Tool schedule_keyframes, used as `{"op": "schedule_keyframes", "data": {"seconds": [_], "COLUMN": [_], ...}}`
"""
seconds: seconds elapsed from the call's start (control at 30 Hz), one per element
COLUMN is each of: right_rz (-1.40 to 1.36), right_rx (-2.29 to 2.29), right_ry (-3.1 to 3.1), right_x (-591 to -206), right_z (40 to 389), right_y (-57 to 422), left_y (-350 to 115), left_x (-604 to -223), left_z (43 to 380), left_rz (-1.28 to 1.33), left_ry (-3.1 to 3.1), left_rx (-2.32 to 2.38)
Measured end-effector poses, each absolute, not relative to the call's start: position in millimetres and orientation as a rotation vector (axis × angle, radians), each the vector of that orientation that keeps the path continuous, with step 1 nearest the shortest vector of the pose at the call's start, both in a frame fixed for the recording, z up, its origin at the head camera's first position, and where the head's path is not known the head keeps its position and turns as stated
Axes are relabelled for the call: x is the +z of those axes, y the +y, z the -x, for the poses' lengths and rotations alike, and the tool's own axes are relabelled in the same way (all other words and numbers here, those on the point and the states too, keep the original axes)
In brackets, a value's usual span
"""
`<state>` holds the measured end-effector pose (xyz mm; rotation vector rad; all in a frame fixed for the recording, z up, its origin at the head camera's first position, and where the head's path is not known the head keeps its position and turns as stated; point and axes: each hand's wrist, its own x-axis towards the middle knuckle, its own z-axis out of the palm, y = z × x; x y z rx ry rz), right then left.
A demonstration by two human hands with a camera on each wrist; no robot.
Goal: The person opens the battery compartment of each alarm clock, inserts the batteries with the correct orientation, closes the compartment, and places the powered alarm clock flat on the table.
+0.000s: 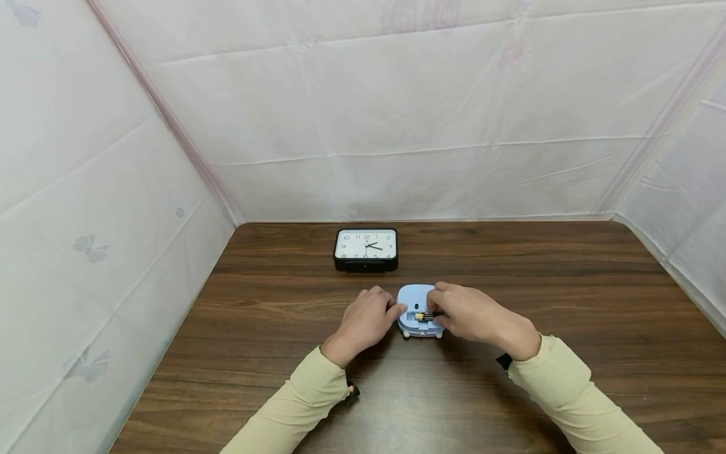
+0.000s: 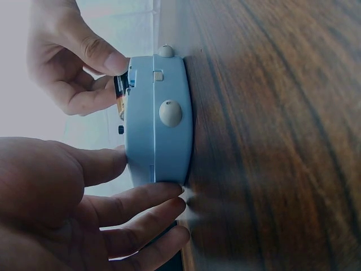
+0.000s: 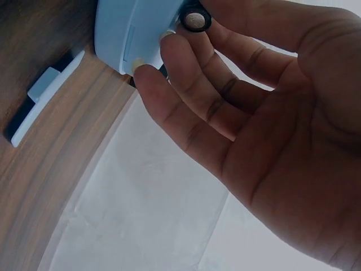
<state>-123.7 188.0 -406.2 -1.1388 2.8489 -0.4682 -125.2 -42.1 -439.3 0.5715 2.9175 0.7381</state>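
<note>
A light-blue alarm clock (image 1: 416, 296) lies face down on the table, its back with a small black knob and an uncovered battery slot turned up. My left hand (image 1: 367, 317) grips its left edge, thumb on the back and fingers against the side, as the left wrist view shows. From the right, my right hand (image 1: 467, 310) pinches a black-and-gold battery (image 2: 119, 93) between thumb and fingers at the slot. The battery sits partly above the casing; its flat end (image 3: 196, 21) shows in the right wrist view. How deep it sits is hidden by the fingers.
A black-framed rectangular clock (image 1: 365, 246) stands behind the blue one. In the right wrist view a light-blue battery cover (image 3: 48, 96) lies on the wooden table (image 1: 255, 302). White sheeting (image 1: 397, 126) walls the table's back and sides.
</note>
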Motion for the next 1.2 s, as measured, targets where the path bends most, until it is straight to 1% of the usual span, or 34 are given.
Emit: {"op": "schedule_keyframes", "data": {"seconds": [0.43, 0.9, 1.2], "right_rz": [1.106, 0.975, 0.969], "right_rx": [-0.494, -0.476, -0.496], "right_ry": [2.849, 2.824, 2.833], "right_x": [-404, -398, -398], "right_z": [123, 122, 122], "right_y": [185, 193, 195], "left_y": [-42, -40, -40], "left_x": [-437, -438, -438], "left_z": [124, 123, 121], "left_rz": [-0.569, -0.561, -0.556], "left_ry": [2.909, 2.901, 2.903], "left_rx": [0.741, 0.741, 0.736]}}
